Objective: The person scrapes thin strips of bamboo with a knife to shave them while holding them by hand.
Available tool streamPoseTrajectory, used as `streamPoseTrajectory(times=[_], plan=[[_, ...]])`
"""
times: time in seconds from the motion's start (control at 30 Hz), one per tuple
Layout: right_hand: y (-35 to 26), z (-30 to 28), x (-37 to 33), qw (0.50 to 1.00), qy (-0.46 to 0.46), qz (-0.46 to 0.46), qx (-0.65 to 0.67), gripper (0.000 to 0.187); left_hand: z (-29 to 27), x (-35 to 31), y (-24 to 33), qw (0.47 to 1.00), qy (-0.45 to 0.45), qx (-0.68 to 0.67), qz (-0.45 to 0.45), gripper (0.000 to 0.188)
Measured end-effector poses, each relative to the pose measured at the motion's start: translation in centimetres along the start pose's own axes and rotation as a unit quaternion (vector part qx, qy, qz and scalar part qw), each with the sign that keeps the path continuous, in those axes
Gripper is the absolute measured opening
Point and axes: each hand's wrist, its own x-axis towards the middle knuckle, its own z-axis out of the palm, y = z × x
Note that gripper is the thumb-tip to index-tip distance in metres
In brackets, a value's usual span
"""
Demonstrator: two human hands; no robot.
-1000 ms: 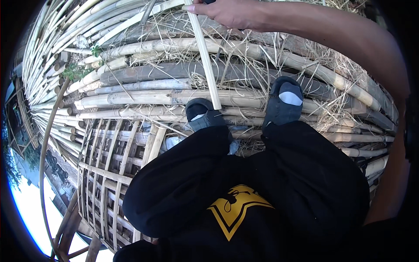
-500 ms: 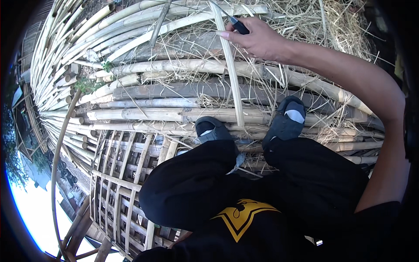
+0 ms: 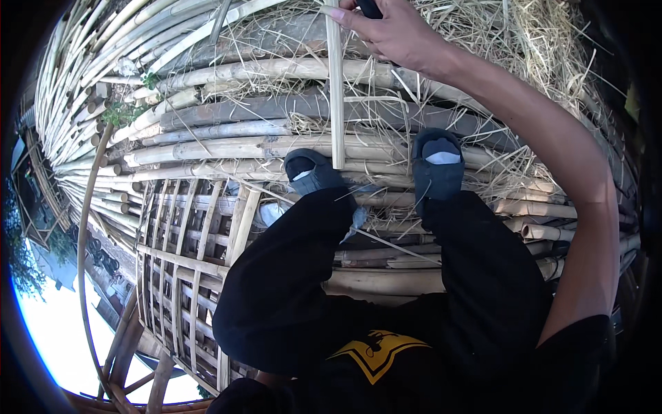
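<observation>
At the top edge, my right hand (image 3: pixel 400 38) is closed around the black handle of a knife (image 3: pixel 370 8), whose blade is out of the picture. Its thumb lies against a pale split bamboo strip (image 3: pixel 336 96). The strip hangs down from the top edge, and its lower end sits between my two shoes, close to the left shoe (image 3: pixel 312 171). My left hand does not show; only a small patch of skin appears by my left knee.
Long bamboo poles (image 3: pixel 200 148) lie across the ground under my feet. Straw-like shavings (image 3: pixel 510 41) pile up at the upper right. A woven bamboo lattice (image 3: pixel 183 265) stands at my left, near a thin curved pole (image 3: pixel 84 234). My right shoe (image 3: pixel 439 162) rests on the poles.
My right hand has shifted up and slightly left, taking the knife handle to the top edge. The bamboo strip has moved up and left and hangs straighter. The view has also shifted.
</observation>
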Motion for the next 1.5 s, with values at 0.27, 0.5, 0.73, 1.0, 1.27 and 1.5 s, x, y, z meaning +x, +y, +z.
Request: streamPoseTrajectory(times=[0.27,0.5,0.73,1.0,1.27,1.5], plan=[[1.5,1.9,-4.7,0.990,0.045,-0.114,0.064,0.028,-1.2,-1.4,-1.7,1.000,-0.013,0.014,0.004,0.030],[2.3,2.1,-7.9,0.992,0.065,-0.061,0.085,0.028,-2.7,-1.8,-3.1,0.999,-0.028,0.020,0.014,0.031],[1.0,4.0,-10.6,0.990,0.047,-0.111,0.078,0.029,-4.7,-2.6,-4.7,0.999,-0.034,0.020,0.028,0.031],[-1.2,4.8,-15.8,0.981,0.044,-0.168,0.089,0.027,-6.4,-3.7,-6.3,0.998,-0.050,0.018,0.042,0.032],[-0.8,4.6,-19.6,0.985,0.071,-0.152,0.040,0.025,-6.7,-4.2,-8.6,0.996,-0.069,-0.005,0.063,0.032],[0.6,4.1,-20.8,0.985,0.053,-0.150,0.069,0.028,-8.7,-5.4,-9.8,0.995,-0.050,-0.023,0.078,0.033]])
